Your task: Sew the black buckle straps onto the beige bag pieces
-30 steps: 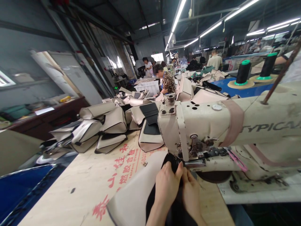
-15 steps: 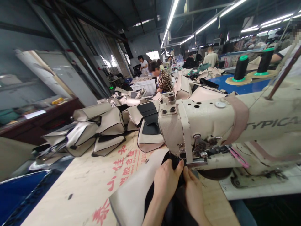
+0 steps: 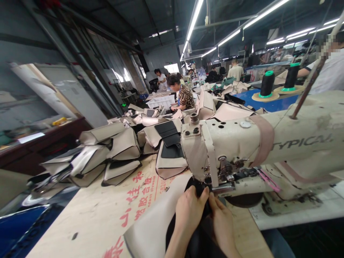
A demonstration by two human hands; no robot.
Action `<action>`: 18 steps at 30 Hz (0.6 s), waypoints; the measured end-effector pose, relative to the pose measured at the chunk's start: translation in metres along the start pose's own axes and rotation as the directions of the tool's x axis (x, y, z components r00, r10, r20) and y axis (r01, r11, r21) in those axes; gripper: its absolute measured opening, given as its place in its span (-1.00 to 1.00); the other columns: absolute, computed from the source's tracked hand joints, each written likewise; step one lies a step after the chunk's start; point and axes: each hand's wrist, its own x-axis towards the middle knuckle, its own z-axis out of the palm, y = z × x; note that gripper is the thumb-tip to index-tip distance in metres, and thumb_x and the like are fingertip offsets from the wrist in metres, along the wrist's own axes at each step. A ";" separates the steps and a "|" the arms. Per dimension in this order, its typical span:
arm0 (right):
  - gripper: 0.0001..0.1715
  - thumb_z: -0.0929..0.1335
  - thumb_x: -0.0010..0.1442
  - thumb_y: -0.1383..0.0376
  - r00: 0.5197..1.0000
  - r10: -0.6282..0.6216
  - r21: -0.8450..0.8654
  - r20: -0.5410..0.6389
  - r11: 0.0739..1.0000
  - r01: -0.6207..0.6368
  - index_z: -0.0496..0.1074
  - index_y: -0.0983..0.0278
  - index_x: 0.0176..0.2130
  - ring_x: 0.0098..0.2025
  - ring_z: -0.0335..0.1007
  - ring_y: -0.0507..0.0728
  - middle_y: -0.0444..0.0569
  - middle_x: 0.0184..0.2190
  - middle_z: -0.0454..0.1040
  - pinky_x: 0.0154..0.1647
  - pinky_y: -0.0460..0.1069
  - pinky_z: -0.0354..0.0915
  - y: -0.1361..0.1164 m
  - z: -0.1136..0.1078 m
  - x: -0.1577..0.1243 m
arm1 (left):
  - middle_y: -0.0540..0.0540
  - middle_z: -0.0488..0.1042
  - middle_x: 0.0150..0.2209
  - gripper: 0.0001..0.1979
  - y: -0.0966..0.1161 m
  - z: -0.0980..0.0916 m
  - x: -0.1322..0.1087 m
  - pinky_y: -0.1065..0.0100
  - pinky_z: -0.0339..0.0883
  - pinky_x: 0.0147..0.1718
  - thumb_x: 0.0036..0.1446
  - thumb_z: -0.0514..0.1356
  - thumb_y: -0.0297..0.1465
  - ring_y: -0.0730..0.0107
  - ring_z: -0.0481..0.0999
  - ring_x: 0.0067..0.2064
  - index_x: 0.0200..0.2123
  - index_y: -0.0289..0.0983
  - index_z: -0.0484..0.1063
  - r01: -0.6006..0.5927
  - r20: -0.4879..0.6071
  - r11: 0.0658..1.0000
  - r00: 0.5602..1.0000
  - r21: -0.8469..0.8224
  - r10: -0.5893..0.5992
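Observation:
A cream bag piece with black lining (image 3: 153, 222) lies under the head of a white sewing machine (image 3: 228, 139). My left hand (image 3: 189, 208) presses and pinches the black material close to the needle area, its thumb and fingers closed on it. Just to its right, my right hand (image 3: 220, 218) grips the same black material, fingertips close to the left thumb. Between and below my hands the dark lining hangs toward me. The needle and the seam itself are hidden behind the machine head and my fingers.
Cream bags with black edges (image 3: 120, 143) are heaped on the plywood table (image 3: 88, 215) to the left and behind. Black thread cones (image 3: 267, 85) stand at the back right. A blue container (image 3: 21, 225) sits at lower left. A co-worker in a patterned top (image 3: 186, 97) is beyond the heap.
The view has shifted slightly, so the machine and background sit a little further left. Both hands keep their hold on the bag piece, almost unmoved beside the machine head.

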 end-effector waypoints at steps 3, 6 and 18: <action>-0.39 0.28 -0.03 -0.10 0.999 -0.033 -0.011 -0.022 0.999 0.033 0.51 0.39 -0.38 -0.35 0.36 0.18 0.06 -0.42 0.48 -0.40 -0.07 0.26 -0.004 0.000 -0.002 | -0.06 0.41 -0.55 -0.62 0.001 -0.002 0.000 0.44 -0.01 -0.56 0.10 -0.07 -0.08 0.35 0.39 -0.49 -0.55 -0.24 0.21 0.020 0.006 1.000 1.000 0.019 -0.020; -0.38 0.28 -0.03 -0.11 0.998 -0.048 -0.023 -0.036 0.999 0.047 0.52 0.39 -0.40 -0.39 0.36 0.16 0.06 -0.41 0.48 -0.43 -0.08 0.25 -0.005 0.001 -0.002 | -0.06 0.41 -0.55 -0.62 0.002 -0.003 0.000 0.44 -0.02 -0.56 0.09 -0.07 -0.08 0.34 0.41 -0.48 -0.56 -0.24 0.21 0.027 0.009 0.999 1.000 0.027 -0.027; -0.34 0.29 -0.06 -0.15 0.999 -0.020 -0.043 -0.047 0.999 0.018 0.52 0.42 -0.45 -0.61 0.18 0.06 -0.01 -0.63 0.39 -0.60 -0.09 0.11 -0.009 0.001 -0.001 | -0.10 0.45 -0.52 -0.60 0.003 -0.004 0.005 0.43 -0.01 -0.54 0.11 -0.09 -0.08 0.30 0.46 -0.41 -0.54 -0.25 0.25 0.026 0.016 0.999 1.000 0.023 -0.026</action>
